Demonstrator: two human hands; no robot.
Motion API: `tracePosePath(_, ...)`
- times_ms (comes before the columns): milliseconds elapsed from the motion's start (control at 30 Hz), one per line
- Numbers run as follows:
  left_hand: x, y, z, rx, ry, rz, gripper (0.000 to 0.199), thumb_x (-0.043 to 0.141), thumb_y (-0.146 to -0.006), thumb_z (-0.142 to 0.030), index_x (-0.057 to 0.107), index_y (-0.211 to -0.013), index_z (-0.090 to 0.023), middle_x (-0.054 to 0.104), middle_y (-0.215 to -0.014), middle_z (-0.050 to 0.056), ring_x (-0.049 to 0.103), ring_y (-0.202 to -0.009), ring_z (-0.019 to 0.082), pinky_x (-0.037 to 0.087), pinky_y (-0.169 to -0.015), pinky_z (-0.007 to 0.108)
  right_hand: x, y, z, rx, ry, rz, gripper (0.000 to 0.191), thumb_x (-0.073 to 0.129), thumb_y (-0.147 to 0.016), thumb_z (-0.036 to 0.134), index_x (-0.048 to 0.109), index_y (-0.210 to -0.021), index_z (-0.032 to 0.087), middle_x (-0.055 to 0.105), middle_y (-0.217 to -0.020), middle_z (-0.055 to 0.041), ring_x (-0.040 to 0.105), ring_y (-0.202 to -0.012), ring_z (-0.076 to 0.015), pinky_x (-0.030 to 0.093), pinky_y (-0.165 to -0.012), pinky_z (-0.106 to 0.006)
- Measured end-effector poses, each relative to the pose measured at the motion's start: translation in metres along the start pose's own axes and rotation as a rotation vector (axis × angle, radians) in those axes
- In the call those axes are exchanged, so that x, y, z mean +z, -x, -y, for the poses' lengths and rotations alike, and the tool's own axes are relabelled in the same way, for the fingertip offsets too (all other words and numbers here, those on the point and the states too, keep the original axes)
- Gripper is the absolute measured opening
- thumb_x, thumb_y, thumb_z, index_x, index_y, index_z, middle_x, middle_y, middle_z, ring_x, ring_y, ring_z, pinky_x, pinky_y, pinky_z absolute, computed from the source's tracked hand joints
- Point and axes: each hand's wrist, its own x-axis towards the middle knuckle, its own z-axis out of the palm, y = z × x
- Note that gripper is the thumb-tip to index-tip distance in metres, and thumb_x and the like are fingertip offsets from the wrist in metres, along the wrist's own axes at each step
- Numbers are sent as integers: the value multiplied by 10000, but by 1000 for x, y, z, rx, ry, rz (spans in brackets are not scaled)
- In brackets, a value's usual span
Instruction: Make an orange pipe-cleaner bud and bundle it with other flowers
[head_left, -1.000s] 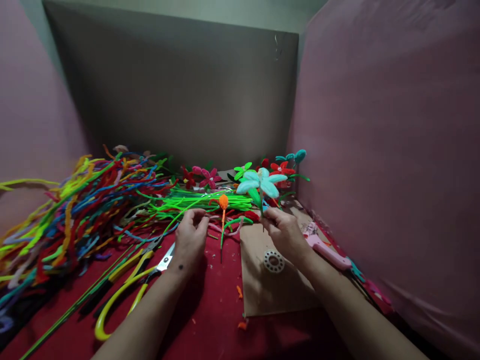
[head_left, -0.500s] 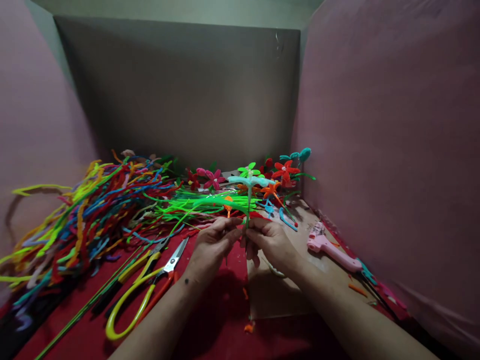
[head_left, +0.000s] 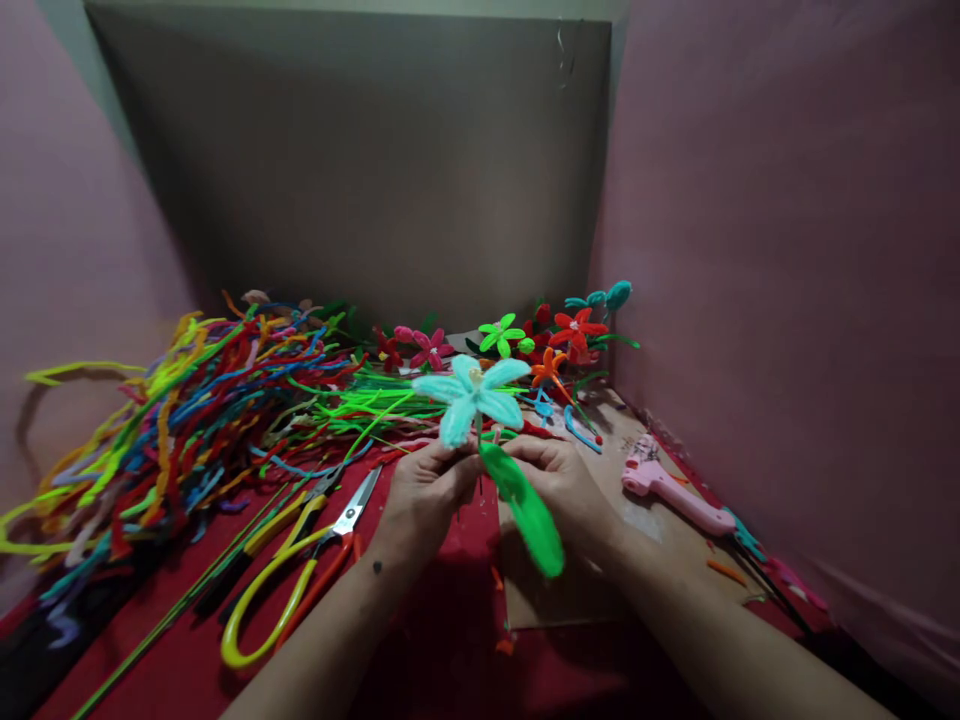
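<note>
A pale turquoise flower (head_left: 474,396) with a light bead-like centre faces me at the middle, on a thin stem. My left hand (head_left: 431,490) is closed on the stem just below the petals. Beside it, my right hand (head_left: 566,485) is closed at the same stem, its fingertips partly hidden behind a bright green leaf (head_left: 529,515). That leaf hangs from the stem, slanting down to the right in front of my right hand.
Left lies a heap of coloured pipe cleaners (head_left: 180,420), with scissors (head_left: 300,570) and yellow-handled pliers (head_left: 289,525) nearby. Finished flowers (head_left: 577,330) stand at the back. A pink glue gun (head_left: 679,495) rests on cardboard (head_left: 555,600) at the right.
The turquoise flower has turned from side-on to facing me and sits lower and further left. The green leaf has swung from the left side to hang down at the right.
</note>
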Motion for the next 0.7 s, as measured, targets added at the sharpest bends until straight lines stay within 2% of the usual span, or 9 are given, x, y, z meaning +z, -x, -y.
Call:
tracePosePath(100,0,1,0,48,-79,24,91,618,-721,-236,646,-691,-155,500,-542,-46,372,-481,56,300,-462,185,-7,-6,3,-87,-129,-65,160,631,-731,295,679,-825,175,547,-577,36,413,-443,-60,322,-421,-198)
tracePosePath(200,2,2,0,84,-138,51,63,615,-717,-197,660,-700,-157,558,-578,-38,401,-494,55,323,-476,181,-11,-10,9,-167,-233,-22,123,667,-715,300,676,-748,182,518,-528,52,400,-451,-57,339,-459,-202)
tracePosePath(400,4,4,0,109,-191,79,50,622,-703,-165,657,-669,-157,594,-592,-33,483,-565,72,377,-558,188,-13,-11,18,-94,-267,28,238,791,-554,336,691,-650,142,599,-565,2,537,-542,-117,452,-543,-259)
tracePosePath(533,1,3,0,71,-177,192,91,601,-748,-211,656,-697,-159,571,-597,-31,477,-569,75,373,-549,188,-16,-12,15,-105,-300,82,275,784,-571,355,700,-715,136,653,-650,-36,595,-623,-161,484,-569,-288)
tracePosePath(700,1,5,-1,-47,-100,358,217,520,-821,-296,618,-691,-153,544,-581,-17,466,-491,83,355,-492,213,-18,-10,18,-136,-325,157,243,722,-660,368,693,-761,149,663,-707,-48,586,-621,-159,474,-557,-292)
